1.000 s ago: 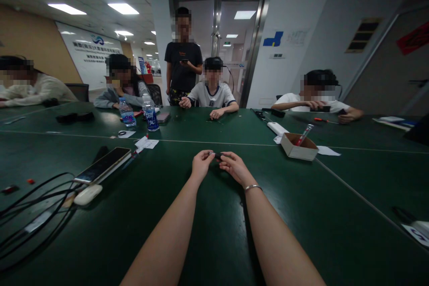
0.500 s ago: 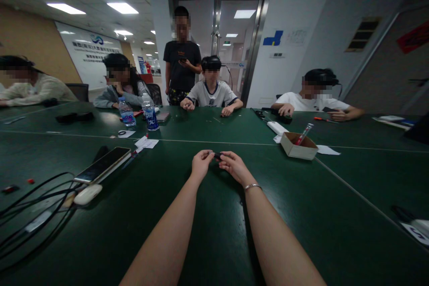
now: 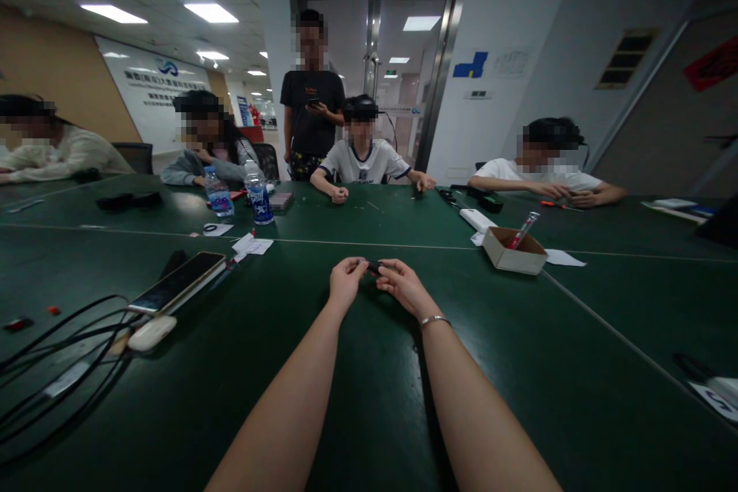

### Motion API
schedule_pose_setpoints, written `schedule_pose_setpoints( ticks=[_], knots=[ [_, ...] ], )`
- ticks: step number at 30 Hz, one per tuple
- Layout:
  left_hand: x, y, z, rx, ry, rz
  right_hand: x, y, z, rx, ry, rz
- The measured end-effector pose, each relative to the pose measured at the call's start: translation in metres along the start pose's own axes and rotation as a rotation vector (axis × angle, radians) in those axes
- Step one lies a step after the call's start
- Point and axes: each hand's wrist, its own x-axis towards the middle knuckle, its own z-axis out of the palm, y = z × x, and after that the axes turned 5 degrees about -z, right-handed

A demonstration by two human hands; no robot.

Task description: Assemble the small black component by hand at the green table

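Between my hands is a small dark piece [image 3: 373,267], too small to name, held just above the green table [image 3: 380,384]. My left hand [image 3: 347,280] pinches its left end between thumb and fingers. On the other end, the thumb and forefinger of my right hand [image 3: 403,284] are closed, and a metal bracelet [image 3: 435,320] circles that wrist. Most of the small piece is covered by my fingertips.
To the left lie a phone [image 3: 177,284], a white rounded case [image 3: 152,334] and black cables [image 3: 69,354]. Two water bottles [image 3: 258,196] stand farther back. On the right is an open box [image 3: 515,255] with a tube inside. Several people sit or stand across the table.
My hands and the small dark piece stay nearly still. Across the table, the seated person in the middle has shifted both arms, and the person at right has moved a hand toward the other.
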Motion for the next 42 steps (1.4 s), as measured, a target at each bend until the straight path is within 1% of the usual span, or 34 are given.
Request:
schedule_pose_setpoints(
  ticks=[9, 15, 20, 28, 35, 42],
  knots=[
    [0.001, 0.0, 0.001, -0.021, 0.009, -0.02, 0.0, 0.0, 0.0, 0.005, -0.005, -0.012],
    [0.0, 0.002, 0.001, 0.027, 0.031, -0.01, 0.0, 0.0, 0.0, 0.004, -0.007, -0.019],
    [0.0, 0.001, 0.001, 0.047, 0.025, -0.001, 0.0, 0.001, 0.0, 0.005, -0.009, -0.024],
    [-0.003, 0.006, 0.001, 0.202, 0.059, -0.02, 0.0, -0.001, -0.001, 0.012, -0.015, -0.015],
    [-0.003, 0.006, 0.001, 0.317, 0.054, -0.018, 0.0, 0.001, -0.001, 0.013, -0.02, -0.01],
    [-0.007, 0.01, 0.001, 0.313, 0.039, -0.033, -0.001, -0.001, -0.001, 0.005, -0.065, -0.01]
  ],
)
